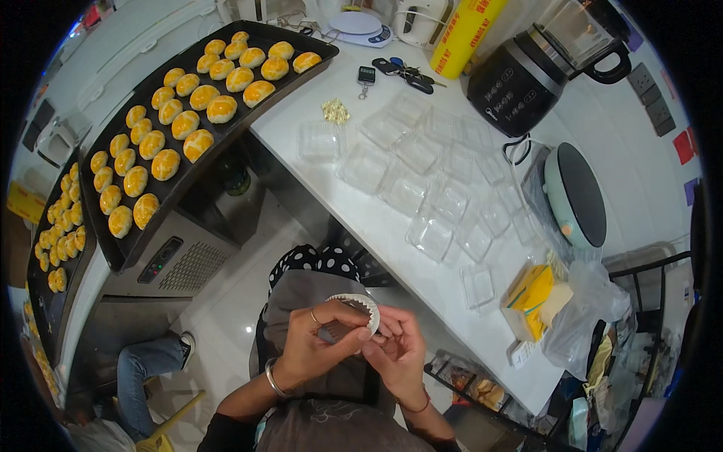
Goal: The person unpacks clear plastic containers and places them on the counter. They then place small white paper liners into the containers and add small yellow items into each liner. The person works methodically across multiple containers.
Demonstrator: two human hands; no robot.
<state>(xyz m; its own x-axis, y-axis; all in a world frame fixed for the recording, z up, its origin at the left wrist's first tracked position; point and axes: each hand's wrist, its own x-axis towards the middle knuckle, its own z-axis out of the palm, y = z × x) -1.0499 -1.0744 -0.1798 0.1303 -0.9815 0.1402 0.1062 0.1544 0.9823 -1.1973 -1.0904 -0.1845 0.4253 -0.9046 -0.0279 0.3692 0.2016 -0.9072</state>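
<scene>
Over my lap, both hands are at a stack of fluted paper baking cups [370, 309] whose scalloped white rim faces up. My left hand [325, 333], with a ring and a silver bangle, grips the stack between thumb and fingers. The fingers of my right hand [395, 342] are bent against the rim's right side; whether they pinch a single cup is hidden. On the white table [361, 226] to the right lie several clear plastic clamshell boxes [432, 234]. A small gold packet [336, 111] sits above the leftmost box.
A black baking tray [229, 135] of glazed pastries [197, 145] juts out at upper left, another tray beyond it. The table holds keys [419, 82], a kitchen scale [356, 25], a blender [517, 79], a round electric griddle [579, 195] and a yellow box [525, 305]. A person's jeans-clad leg [138, 367] is lower left.
</scene>
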